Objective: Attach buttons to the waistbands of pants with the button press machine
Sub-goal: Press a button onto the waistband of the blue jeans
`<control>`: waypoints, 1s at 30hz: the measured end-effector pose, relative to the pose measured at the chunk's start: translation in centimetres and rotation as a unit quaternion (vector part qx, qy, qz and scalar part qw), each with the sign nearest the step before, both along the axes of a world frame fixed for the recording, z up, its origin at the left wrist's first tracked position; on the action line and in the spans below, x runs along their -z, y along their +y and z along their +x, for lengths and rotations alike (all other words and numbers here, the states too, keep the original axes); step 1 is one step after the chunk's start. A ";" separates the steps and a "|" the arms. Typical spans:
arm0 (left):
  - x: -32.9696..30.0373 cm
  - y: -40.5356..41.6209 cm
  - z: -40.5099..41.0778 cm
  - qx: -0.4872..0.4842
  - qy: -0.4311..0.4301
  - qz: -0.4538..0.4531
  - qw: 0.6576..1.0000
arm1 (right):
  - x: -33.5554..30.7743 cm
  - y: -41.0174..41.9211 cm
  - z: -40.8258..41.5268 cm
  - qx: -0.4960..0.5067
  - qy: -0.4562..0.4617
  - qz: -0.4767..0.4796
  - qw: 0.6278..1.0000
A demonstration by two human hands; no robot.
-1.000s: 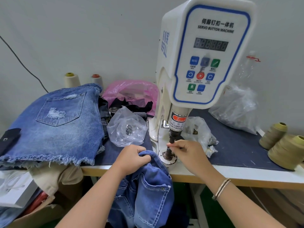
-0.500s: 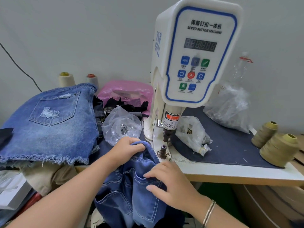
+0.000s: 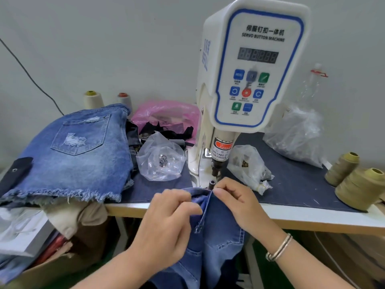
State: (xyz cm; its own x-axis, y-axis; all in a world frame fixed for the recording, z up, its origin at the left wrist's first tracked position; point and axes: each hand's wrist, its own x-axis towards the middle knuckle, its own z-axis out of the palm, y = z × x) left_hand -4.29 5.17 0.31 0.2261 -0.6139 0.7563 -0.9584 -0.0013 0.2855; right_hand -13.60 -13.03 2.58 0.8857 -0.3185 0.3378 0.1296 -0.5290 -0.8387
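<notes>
From the head view: left hand (image 3: 166,213) and right hand (image 3: 233,202) close together, each pinching the folded waistband edge of the dark blue denim pants (image 3: 210,230), which hang off the table edge with the long axis running toward the body. Just beyond the fingertips, nearer the right hand: small dark metal lower die (image 3: 212,183) of the white servo button press machine (image 3: 250,69). Waistband corner touching or just short of the die, hard to tell; probably a short push forward needed.

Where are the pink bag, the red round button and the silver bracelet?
pink bag (image 3: 166,110), head view, its crinkled top.
red round button (image 3: 246,93), head view, its middle.
silver bracelet (image 3: 279,247), head view, its band.
</notes>
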 end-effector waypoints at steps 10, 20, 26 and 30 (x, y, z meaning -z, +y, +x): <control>1.3 -2.8 0.1 0.040 0.341 0.122 0.931 | -0.2 -1.3 -1.0 -0.007 0.016 0.163 0.987; 1.7 -6.0 5.1 0.079 0.462 0.153 0.870 | 2.3 -4.0 2.2 0.084 0.090 0.085 0.989; 1.9 -6.4 6.0 0.084 0.496 0.154 0.850 | 3.1 -3.8 3.0 0.087 0.092 0.121 0.985; 1.9 -6.3 5.9 0.083 0.494 0.160 0.851 | 3.4 -3.9 2.8 0.085 0.097 0.136 0.982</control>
State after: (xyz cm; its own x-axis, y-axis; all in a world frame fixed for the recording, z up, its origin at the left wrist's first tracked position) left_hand 1.66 -1.15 -1.61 0.5439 -0.8384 0.0357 -0.2463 -0.1188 0.9619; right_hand -10.81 -16.95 -0.83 0.8509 -0.5229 0.0502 -0.1170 -0.2817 -0.9523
